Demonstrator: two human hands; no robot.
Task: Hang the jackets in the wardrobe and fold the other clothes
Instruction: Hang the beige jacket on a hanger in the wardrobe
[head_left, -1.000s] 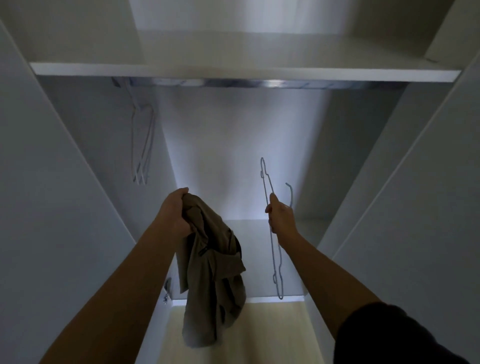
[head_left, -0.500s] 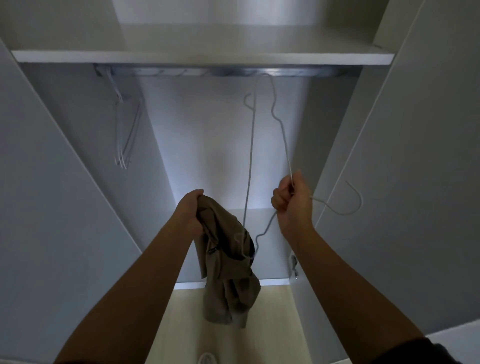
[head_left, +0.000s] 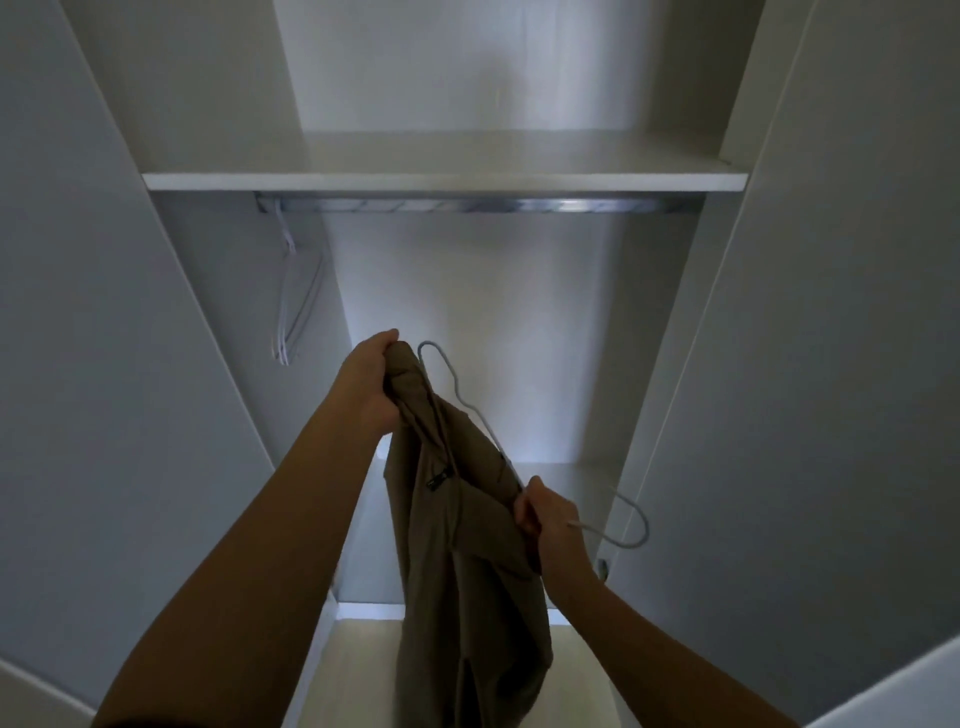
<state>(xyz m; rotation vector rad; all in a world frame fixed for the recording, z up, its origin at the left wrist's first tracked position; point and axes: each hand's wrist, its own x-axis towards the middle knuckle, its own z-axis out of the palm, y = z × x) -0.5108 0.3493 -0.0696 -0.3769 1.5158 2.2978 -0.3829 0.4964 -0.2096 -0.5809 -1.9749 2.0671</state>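
Both bare arms reach forward and up. The left hand (head_left: 366, 384), raised higher, grips the jacket (head_left: 467, 561) in a closed fist. The right hand (head_left: 550, 525), lower, grips the hanger (head_left: 470, 413).

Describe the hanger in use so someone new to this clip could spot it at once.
In the open wardrobe, below the metal rail, the left hand holds up a tan jacket. The thin white wire hanger lies against it, gripped by the right hand, hook pointing right. Unlike the hangers at the rail's left end, it is off the rail.
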